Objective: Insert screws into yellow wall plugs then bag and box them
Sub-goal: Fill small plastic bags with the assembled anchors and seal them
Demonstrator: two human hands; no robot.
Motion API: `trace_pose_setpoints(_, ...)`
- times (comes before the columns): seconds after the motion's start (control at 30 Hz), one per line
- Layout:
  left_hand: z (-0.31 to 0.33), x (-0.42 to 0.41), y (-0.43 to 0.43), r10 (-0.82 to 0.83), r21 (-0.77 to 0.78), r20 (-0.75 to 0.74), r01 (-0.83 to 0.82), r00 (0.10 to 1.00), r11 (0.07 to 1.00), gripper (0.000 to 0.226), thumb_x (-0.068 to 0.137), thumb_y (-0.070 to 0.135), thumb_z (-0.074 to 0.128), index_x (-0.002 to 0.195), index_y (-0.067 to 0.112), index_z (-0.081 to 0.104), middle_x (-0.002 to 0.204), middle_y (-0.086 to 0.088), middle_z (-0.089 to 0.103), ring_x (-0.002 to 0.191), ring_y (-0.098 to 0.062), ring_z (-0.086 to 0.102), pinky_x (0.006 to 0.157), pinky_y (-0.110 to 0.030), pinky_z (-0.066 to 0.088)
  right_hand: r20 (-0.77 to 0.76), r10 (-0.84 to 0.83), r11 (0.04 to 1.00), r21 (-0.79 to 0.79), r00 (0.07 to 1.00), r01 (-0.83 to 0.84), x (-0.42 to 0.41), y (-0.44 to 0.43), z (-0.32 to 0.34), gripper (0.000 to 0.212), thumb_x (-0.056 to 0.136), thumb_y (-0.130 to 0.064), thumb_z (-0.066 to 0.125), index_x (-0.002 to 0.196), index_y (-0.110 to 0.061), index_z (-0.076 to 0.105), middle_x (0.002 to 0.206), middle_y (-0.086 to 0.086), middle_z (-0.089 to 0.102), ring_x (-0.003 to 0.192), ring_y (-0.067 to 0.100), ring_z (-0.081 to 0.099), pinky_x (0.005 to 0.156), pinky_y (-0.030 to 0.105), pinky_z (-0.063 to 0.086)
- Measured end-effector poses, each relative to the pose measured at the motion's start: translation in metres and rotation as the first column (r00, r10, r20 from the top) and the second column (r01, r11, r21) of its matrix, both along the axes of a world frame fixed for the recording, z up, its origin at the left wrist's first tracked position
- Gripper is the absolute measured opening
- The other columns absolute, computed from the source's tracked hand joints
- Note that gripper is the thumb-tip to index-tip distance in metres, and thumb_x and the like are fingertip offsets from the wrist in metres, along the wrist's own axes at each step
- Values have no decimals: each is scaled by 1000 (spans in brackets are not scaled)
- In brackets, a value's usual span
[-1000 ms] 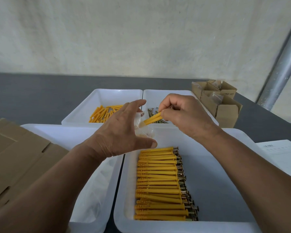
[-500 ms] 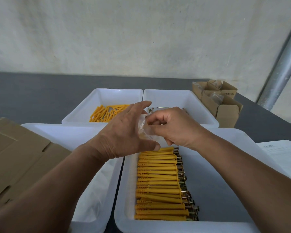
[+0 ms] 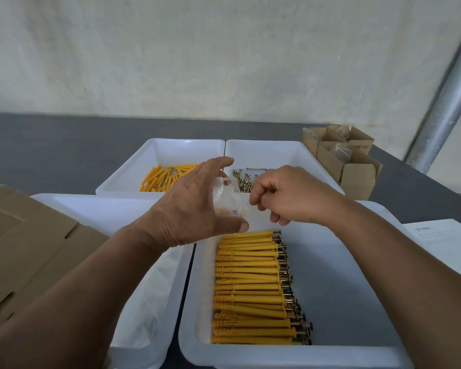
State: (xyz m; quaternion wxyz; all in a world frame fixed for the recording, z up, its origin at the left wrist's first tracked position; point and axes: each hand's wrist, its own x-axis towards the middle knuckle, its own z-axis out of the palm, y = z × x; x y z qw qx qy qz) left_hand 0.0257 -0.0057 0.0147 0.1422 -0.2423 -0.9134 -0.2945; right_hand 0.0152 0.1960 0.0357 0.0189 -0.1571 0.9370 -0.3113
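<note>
Fingers [image 3: 225, 162] of the left hand [image 3: 192, 209] are spread and bent round a small clear bag [image 3: 228, 198], thumb beneath it and the other fingers over its top. The bag is held up above the far edge of the near right tray [image 3: 383, 230]. A faint orange tint shows through the bag's lower part, but what is inside cannot be made out. The right hand [image 3: 293, 198] is just beside the bag, its fingers [image 3: 258, 201] curled in at the bag's edge. Whether they pinch the plastic or hold nothing cannot be told.

Below the hands, the near right tray holds a neat row of yellow plugs with screws [image 3: 250, 283], lying side by side with the screw heads pointing right. The near left tray [image 3: 91, 206], just beside it, holds loose clear plastic [image 3: 149, 302]. Behind them, the far left tray [image 3: 157, 145] has a loose pile of bare yellow plugs [image 3: 165, 177], and the far right tray [image 3: 290, 149] has loose screws [image 3: 244, 179]. All four white trays stand on a grey tabletop [image 3: 51, 145]. Open cardboard boxes [image 3: 357, 171] stand to the right of the far trays. Flat cardboard [image 3: 24, 249] lies at the left, and a printed sheet of paper [image 3: 442, 235] lies at the right.
</note>
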Motion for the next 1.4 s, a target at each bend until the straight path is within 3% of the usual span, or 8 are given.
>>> trace_pose_setpoints(0.13,0,0,0,6,-2,12,-6,1000,1000,108,57,52,88,146,31,31,120,16,45,116,-9,49,95,-26,37,168,60,912,392,984,-123,1,3,-1,15,92,-22,59,87,-35,65,94,-7,68,74,13,71,60,24,56)
trace_pose_setpoints(0.17,0,0,0,9,-3,12,-9,1000,1000,107,57,52,88,146,31,31,120,17,45,115,-9,49,94,-25,36,201,56,886,441,978,-142,2,3,-2,5,91,-28,63,91,-32,66,94,-7,67,74,14,71,57,22,52)
trace_pose_setpoints(0.23,0,0,0,11,-3,14,-11,1000,1000,107,56,52,87,145,32,31,119,17,45,113,-8,48,92,-24,35,247,32,861,486,969,-152,2,3,-4,12,87,-36,70,96,-29,67,90,-7,65,71,14,69,52,19,45)
trace_pose_setpoints(0.4,0,-1,0,10,-4,12,-10,1000,1000,107,56,53,87,145,31,32,119,17,45,113,-8,48,94,-24,35,355,6,865,467,935,-183,3,3,-10,24,82,-33,78,101,-22,66,82,-2,62,67,10,63,58,20,53)
trace_pose_setpoints(0.63,-1,0,0,16,-10,18,-16,1000,1000,108,56,53,86,146,31,31,119,18,44,112,-7,47,92,-24,35,397,20,858,465,918,-219,2,-1,-17,22,83,-33,77,97,-23,63,89,-1,65,80,19,72,69,25,57)
trace_pose_setpoints(0.77,-1,-1,0,14,-9,23,-14,1000,1000,108,57,52,87,146,31,30,120,18,43,114,-7,46,94,-25,35,384,19,863,461,923,-209,2,-1,-18,22,82,-35,77,88,-25,59,87,-2,62,75,18,71,63,22,56)
trace_pose_setpoints(1.13,-1,-1,0,8,-7,19,-8,1000,1000,108,58,53,86,147,31,30,133,9,49,116,-8,45,95,-25,35,478,27,867,427,878,-259,1,-2,-21,34,82,-23,78,111,-10,65,87,5,61,64,12,61,59,22,56)
trace_pose_setpoints(1.4,-1,0,-1,6,-12,25,-6,1000,1000,108,57,53,86,147,30,30,131,10,48,118,-9,46,97,-26,36,450,19,835,484,893,-262,0,-7,-23,36,84,-25,76,112,-6,67,83,2,58,62,11,59,58,21,54)
